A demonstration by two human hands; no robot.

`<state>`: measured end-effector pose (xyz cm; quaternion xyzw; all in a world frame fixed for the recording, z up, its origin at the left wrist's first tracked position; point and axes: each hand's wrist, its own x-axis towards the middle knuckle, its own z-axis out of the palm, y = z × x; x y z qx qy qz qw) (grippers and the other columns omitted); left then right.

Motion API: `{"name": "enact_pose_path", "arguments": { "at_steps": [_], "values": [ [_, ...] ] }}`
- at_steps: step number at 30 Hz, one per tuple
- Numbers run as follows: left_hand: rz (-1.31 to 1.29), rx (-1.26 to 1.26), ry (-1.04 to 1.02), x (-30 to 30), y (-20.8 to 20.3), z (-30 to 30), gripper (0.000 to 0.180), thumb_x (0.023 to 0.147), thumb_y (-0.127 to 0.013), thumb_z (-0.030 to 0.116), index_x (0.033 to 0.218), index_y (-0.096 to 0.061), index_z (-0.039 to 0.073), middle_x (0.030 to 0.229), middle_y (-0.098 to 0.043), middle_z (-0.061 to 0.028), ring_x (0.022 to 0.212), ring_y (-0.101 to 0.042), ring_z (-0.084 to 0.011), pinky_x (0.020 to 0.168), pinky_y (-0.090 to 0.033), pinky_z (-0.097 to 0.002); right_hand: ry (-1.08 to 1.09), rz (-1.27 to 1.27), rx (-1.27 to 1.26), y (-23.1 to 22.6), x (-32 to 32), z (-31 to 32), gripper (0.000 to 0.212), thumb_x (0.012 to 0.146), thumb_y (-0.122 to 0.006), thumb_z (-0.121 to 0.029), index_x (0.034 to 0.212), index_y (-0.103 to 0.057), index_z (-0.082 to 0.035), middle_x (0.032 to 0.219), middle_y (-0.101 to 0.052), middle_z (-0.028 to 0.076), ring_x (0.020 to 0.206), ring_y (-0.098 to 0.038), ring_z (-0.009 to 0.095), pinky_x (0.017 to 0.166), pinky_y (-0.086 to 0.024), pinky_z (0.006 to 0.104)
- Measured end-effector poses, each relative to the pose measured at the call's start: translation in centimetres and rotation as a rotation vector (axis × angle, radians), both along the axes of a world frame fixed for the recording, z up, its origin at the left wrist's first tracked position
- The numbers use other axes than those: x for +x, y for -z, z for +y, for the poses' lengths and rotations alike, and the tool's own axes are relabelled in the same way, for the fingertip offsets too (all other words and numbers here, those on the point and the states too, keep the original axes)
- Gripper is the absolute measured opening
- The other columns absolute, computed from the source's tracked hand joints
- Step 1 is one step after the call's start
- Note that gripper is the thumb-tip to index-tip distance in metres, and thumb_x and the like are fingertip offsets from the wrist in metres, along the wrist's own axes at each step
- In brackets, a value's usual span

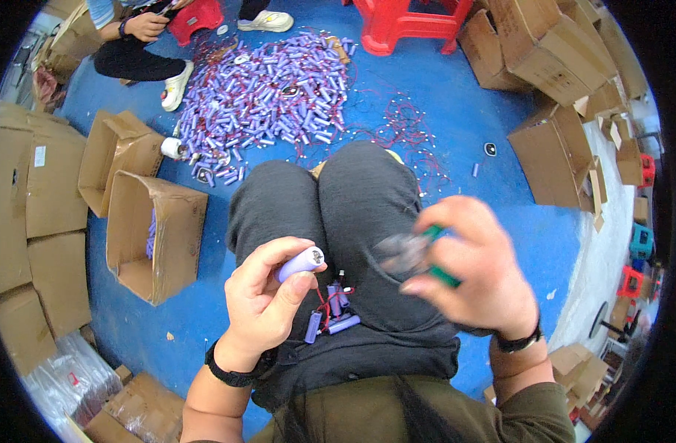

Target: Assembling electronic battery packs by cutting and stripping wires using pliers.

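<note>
My left hand pinches a purple cylindrical battery cell between thumb and fingers, its bare end facing up and right. To the right, my right hand is wrapped round green-handled pliers or cutters; motion blurs the metal jaws, so I cannot tell the exact kind. The tool's jaws point toward the cell and are apart from it. On my lap, between the thighs, lie several purple cells with red wires and small white connectors.
A wide heap of purple wired cells covers the blue floor ahead, with loose red wires beside it. Another person's hand is at upper left. Open cardboard boxes stand left, more boxes right. A red stool stands beyond.
</note>
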<state>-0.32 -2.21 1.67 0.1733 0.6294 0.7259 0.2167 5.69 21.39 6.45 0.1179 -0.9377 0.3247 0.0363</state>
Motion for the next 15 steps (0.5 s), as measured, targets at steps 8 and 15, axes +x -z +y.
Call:
{"name": "enact_pose_path", "arguments": {
  "at_steps": [8,15],
  "values": [
    [-0.005,0.054,0.050,0.5,-0.3,0.9,0.028,0.087,-0.058,0.009,0.111,-0.052,-0.005,0.098,-0.057,-0.0104,0.079,-0.060,-0.0125,0.069,-0.050,-0.0234,0.036,-0.008,-0.007,1.1,0.4,-1.7,0.031,0.064,-0.073,-0.032,0.073,-0.054,-0.009,0.099,-0.055,0.005,0.094,-0.051,0.026,0.077,-0.039,0.0374],
    [0.013,-0.025,0.030,0.6,-0.5,1.1,0.032,0.087,-0.059,0.018,0.110,-0.051,-0.003,0.095,-0.058,-0.0105,0.074,-0.059,-0.0131,0.065,-0.049,-0.0244,0.044,0.027,0.035,1.7,0.5,-1.9,0.033,0.064,-0.072,-0.036,0.070,-0.052,-0.010,0.099,-0.057,0.002,0.091,-0.052,0.022,0.073,-0.039,0.0352]
  ]
}}
